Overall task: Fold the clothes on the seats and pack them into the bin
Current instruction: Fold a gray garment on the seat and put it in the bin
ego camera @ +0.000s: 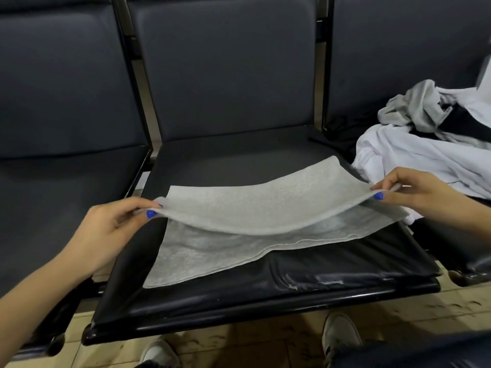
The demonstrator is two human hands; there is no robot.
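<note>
I count three dark seats in row, middle seat (265, 166) in front of me. One grey cloth (265, 208) on it, lower layer flat on cushion, upper layer lifted. Left hand (111, 229) pinches left corner, thumb and fingers clamped on fabric; right hand (414, 192) pinches right corner the same way. One heap of clothes (425, 134) on right seat: white, grey, black pieces, perhaps four, tangled so count unsure. Two pale shoes (340, 333) on tiled floor. No readable writing I can see.
</note>
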